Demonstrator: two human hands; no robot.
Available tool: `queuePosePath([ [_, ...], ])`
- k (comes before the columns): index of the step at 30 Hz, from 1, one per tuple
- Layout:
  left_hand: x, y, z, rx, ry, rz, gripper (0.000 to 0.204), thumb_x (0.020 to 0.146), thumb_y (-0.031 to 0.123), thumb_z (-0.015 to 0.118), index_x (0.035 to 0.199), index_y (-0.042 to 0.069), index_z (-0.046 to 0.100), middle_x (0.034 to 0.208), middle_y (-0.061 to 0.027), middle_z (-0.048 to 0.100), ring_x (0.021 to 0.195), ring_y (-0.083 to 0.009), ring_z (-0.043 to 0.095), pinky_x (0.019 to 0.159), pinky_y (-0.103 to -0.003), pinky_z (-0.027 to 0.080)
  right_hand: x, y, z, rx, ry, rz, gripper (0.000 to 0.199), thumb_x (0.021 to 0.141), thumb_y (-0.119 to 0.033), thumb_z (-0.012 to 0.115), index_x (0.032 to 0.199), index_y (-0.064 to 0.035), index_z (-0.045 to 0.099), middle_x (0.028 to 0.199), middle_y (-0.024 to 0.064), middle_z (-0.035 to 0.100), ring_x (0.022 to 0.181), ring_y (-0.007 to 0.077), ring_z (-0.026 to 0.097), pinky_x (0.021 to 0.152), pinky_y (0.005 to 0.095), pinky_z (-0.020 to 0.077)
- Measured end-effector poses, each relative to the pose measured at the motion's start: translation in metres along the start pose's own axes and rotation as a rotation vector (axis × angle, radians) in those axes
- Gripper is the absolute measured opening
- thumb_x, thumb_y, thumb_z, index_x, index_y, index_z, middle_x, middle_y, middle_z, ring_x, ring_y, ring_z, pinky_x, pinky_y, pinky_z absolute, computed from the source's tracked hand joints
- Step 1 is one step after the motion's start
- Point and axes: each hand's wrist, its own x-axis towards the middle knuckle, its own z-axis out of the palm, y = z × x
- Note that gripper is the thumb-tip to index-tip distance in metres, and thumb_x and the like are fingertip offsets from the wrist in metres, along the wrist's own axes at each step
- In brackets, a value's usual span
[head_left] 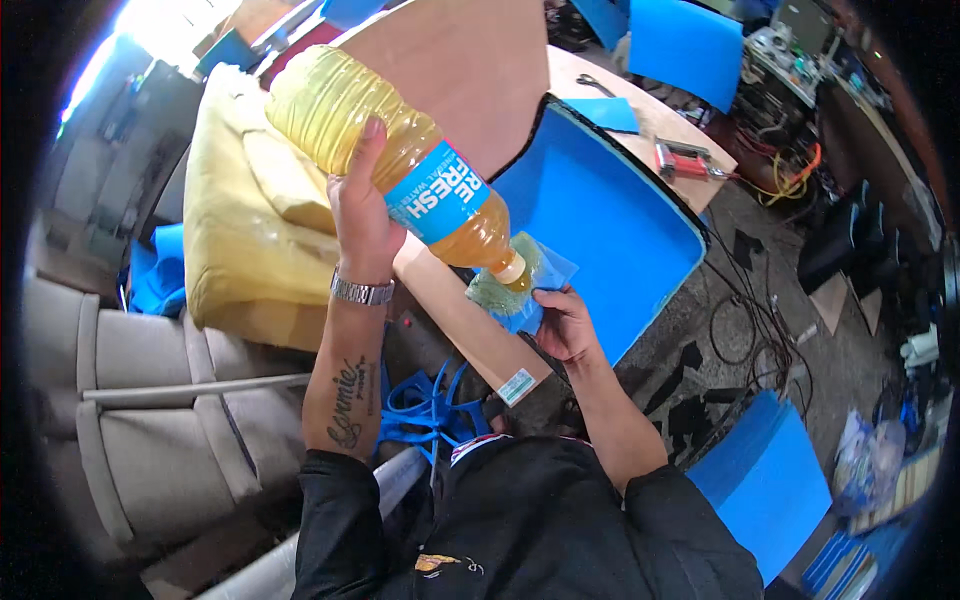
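My left hand (365,215) grips a large clear plastic bottle (345,110) with a blue label and amber-yellow liquid inside. The bottle is tipped with its neck down and to the right. Its mouth sits right at a greenish-yellow spongy pad (493,297) with thin blue sheeting (552,268) around it. My right hand (568,322) pinches that pad and sheeting from the lower right. Whether liquid is flowing, I cannot tell. Just behind lies a large bright blue panel (615,210) with a dark edge.
Yellow foam (240,240) and grey upholstered seating (150,400) stand at left. A wooden board (470,325) runs below the bottle. Scissors (595,85) and a red-and-grey air stapler (685,162) rest on the wooden tabletop (700,195). Cables (745,320) and dark scraps litter the floor at right.
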Motion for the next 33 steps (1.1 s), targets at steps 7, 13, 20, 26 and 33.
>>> queuePosePath([
  [7, -0.027, 0.002, -0.068, 0.580, 0.152, 0.322, 0.041, 0.086, 0.020, 0.060, 0.120, 0.000, 0.049, 0.106, -0.0106, 0.059, 0.097, -0.0184, 0.059, 0.081, -0.033, 0.050, 0.011, 0.007, -0.006, -0.076, -0.050, 0.203, 0.045, 0.077, 0.001, 0.058, 0.121, 0.0002, 0.048, 0.115, 0.0126, 0.057, 0.103, 0.0257, 0.058, 0.090, 0.0420, 0.0480],
  [13, -0.127, 0.005, -0.070, 0.228, 0.526, 0.306, 0.058, 0.089, 0.044, 0.051, 0.126, 0.001, 0.041, 0.122, -0.0148, 0.051, 0.112, -0.0255, 0.051, 0.095, -0.041, 0.042, -0.023, 0.006, 0.000, -0.323, -0.059, 0.333, 0.057, 0.071, 0.006, 0.057, 0.126, 0.0018, 0.043, 0.120, 0.0147, 0.054, 0.111, 0.0274, 0.053, 0.097, 0.0422, 0.0416],
  [20, -0.218, 0.024, -0.116, -0.031, 1.019, 0.245, 0.063, 0.088, 0.058, 0.040, 0.121, 0.005, 0.046, 0.116, -0.0110, 0.055, 0.107, -0.0259, 0.053, 0.096, -0.042, 0.040, 0.015, -0.018, 0.016, -0.489, 0.177, 0.222, 0.059, 0.071, 0.002, 0.057, 0.128, 0.0005, 0.041, 0.119, 0.0159, 0.054, 0.106, 0.0287, 0.056, 0.087, 0.0411, 0.0483],
  [26, -0.238, 0.043, -0.156, -0.224, 1.150, 0.280, 0.063, 0.088, 0.062, 0.036, 0.116, 0.007, 0.050, 0.112, -0.0096, 0.057, 0.105, -0.0241, 0.055, 0.093, -0.041, 0.043, 0.152, 0.026, 0.017, -1.511, -0.244, -0.176, 0.040, 0.076, 0.000, 0.056, 0.115, 0.0017, 0.054, 0.109, 0.0142, 0.061, 0.100, 0.0265, 0.060, 0.085, 0.0332, 0.0462],
  [33, -0.257, 0.022, -0.193, -0.397, 1.162, 0.258, 0.066, 0.087, 0.063, 0.036, 0.120, 0.008, 0.047, 0.118, -0.0104, 0.055, 0.109, -0.0261, 0.053, 0.095, -0.045, 0.041, 0.256, 0.078, 0.022, -2.352, -0.661, -0.405, 0.045, 0.071, 0.000, 0.053, 0.114, -0.0143, 0.058, 0.114, 0.0095, 0.059, 0.102, 0.0326, 0.056, 0.088, 0.0389, 0.0459],
])
